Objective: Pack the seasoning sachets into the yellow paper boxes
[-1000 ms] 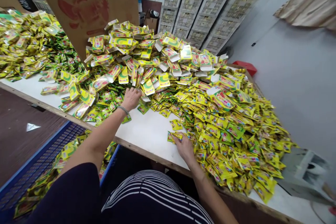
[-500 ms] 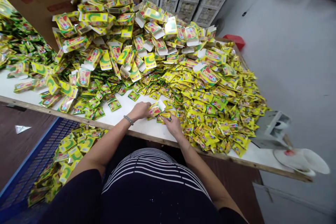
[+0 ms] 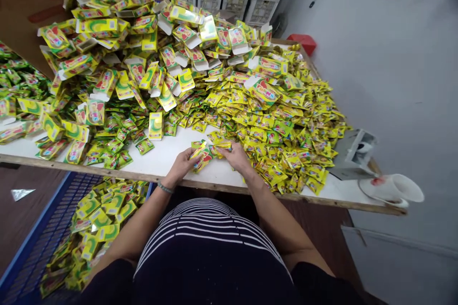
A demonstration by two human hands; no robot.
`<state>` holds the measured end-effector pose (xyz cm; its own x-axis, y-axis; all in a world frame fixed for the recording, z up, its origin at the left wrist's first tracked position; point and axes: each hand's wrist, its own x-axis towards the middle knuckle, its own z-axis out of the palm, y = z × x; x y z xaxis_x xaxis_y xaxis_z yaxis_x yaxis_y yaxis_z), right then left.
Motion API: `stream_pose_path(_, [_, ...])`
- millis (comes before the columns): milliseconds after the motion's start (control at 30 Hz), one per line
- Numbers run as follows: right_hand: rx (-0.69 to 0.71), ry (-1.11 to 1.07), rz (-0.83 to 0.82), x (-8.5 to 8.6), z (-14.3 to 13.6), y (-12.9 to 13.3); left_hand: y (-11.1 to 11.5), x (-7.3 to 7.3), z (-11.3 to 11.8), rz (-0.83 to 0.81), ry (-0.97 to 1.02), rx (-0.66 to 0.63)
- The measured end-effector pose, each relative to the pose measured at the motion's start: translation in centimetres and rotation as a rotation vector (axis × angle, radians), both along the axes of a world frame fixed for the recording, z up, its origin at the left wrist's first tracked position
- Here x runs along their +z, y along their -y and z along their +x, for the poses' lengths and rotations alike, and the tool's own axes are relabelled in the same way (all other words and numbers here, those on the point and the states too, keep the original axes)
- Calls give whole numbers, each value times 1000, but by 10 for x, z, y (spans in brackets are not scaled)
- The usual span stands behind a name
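Observation:
My left hand (image 3: 183, 166), with a beaded bracelet on its wrist, grips a small printed carton (image 3: 202, 158) at its left side. The carton is yellow and green with a red picture, and its right end faces my other hand. My right hand (image 3: 239, 158) pinches yellow sachets (image 3: 223, 146) between thumb and fingers, right at that end of the carton. How far the sachets reach into the carton I cannot tell. Just right of this hand rises a large heap of yellow sachets (image 3: 282, 128) on the white table (image 3: 171, 145).
Open cartons (image 3: 96, 26) are piled at the back left, with green sachets (image 3: 114, 145) in front. One carton (image 3: 155, 126) lies apart near the middle. Below the table edge, a blue crate (image 3: 46, 219) holds filled-looking cartons. A grey metal device (image 3: 352, 155) stands at right.
The view has shifted, so the table appears further left. Both hands have come nearer the table's front edge with carton and sachets. A carton now lies where a green sachet showed.

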<state>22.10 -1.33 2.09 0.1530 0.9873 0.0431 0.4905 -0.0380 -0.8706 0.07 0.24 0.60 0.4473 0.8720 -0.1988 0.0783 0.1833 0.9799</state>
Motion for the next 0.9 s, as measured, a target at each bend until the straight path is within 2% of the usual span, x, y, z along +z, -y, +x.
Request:
stream_pose_path(67, [73,77,-25,3,-2,-1,3,-2,-2,-36,33,9])
stream_pose_path(167, [186,185,-47,10,-6,0,3,-1,-6,-33,28,-99])
stream_pose_path(267, [187,255,-20,17,-13,0,2,1,-3,-7,39,-208])
stream_pose_path(367, [122,258,46,21,-19,-1,0,0,7,63,6,-119])
stream_pose_path(433, [125,246,101,21,-22,0,0,-4,14,88,-26,-11])
stream_pose_path(500, [136,250,165,19,-22,1,1,-10,18,102,-31,33])
stream_pose_path(667, [180,389,270,16,-21,6,5,-16,22,144,56,41])
stream_pose_path(800, [312,393,251,21,-12,5,8,-11,19,74,120,36])
stream_pose_path(900, [294,402,289,28,-9,1,11,-6,16,21,153,5])
